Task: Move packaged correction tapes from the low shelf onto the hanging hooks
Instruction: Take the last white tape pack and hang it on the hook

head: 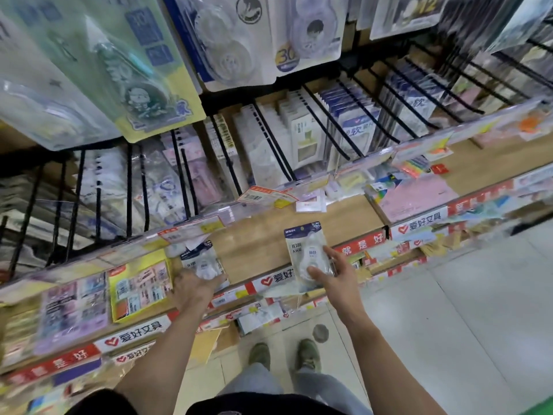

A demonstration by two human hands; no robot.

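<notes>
My right hand (332, 275) holds a packaged correction tape (305, 250), a clear blister on a white card with a dark blue top, lifted above the wooden low shelf (254, 247). My left hand (194, 287) rests on a second, similar pack (202, 260) that lies on the shelf near its front edge, fingers around its lower end. Black hanging hooks (326, 121) stick out above the shelf, most loaded with packaged goods. Larger blister packs (233, 40) hang at the top of the view.
A yellow tray of sticker sheets (139, 287) lies left of my left hand. Pink and coloured note pads (416, 196) sit on the shelf to the right. Price labels line the shelf edges. Grey floor tiles and my shoes (284, 354) are below.
</notes>
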